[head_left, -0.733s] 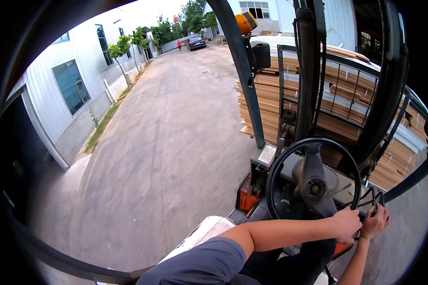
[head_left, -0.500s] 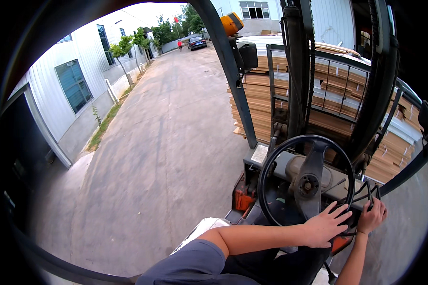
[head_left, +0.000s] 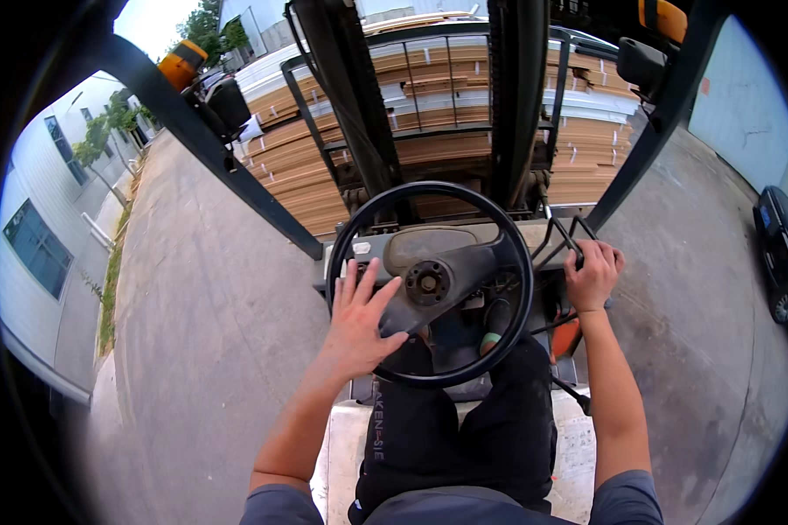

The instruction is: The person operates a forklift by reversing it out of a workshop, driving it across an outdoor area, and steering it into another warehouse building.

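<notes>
steering wheel (head_left: 429, 282): black, round, thin rim, grey hub with bolt ring, tilted toward the seat, centred ahead of the knees | left hand (head_left: 359, 319) lies flat on its lower-left rim, fingers spread | control levers (head_left: 569, 241): thin black rods right of the wheel, right hand (head_left: 592, 276) closed around one

The left hand (head_left: 359, 324) now lies flat with fingers spread on the left rim of the steering wheel (head_left: 429, 282), no longer crossed over to its lower right. The right hand (head_left: 592, 276) now grips the control lever (head_left: 567, 238). The view now faces the mast (head_left: 516, 96) squarely.
</notes>
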`<state>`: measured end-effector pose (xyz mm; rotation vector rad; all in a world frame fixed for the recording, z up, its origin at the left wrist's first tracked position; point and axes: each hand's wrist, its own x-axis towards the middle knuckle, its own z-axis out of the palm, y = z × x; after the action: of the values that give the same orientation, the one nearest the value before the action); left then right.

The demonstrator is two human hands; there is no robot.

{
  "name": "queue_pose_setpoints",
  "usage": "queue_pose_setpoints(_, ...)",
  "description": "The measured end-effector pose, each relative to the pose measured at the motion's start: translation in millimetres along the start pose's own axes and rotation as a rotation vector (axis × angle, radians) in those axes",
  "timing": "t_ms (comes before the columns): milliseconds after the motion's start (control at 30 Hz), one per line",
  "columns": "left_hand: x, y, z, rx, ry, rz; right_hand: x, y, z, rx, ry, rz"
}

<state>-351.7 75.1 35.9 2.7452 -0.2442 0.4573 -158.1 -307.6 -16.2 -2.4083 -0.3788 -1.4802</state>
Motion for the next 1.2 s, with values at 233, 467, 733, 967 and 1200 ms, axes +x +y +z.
queue_pose_setpoints(233,138,-14,58,-0.050,0.231,-0.018,6,108,49,-0.013,0.025,0.029)
queue_pose_setpoints(467,229,-15,55,-0.287,0.242,-0.058,8,124,48,-0.014,0.031,0.039)
queue_pose_setpoints(733,287,-9,40,-0.186,0.148,-0.114,5,87,47,-0.043,0.025,0.026)
queue_pose_setpoints(967,282,-4,25,-0.027,0.018,-0.151,-4,49,34,-0.065,-0.019,0.020)
queue_pose_setpoints(1200,254,-14,6,-0.080,-0.051,-0.194,-13,26,19,-0.080,-0.059,0.033)
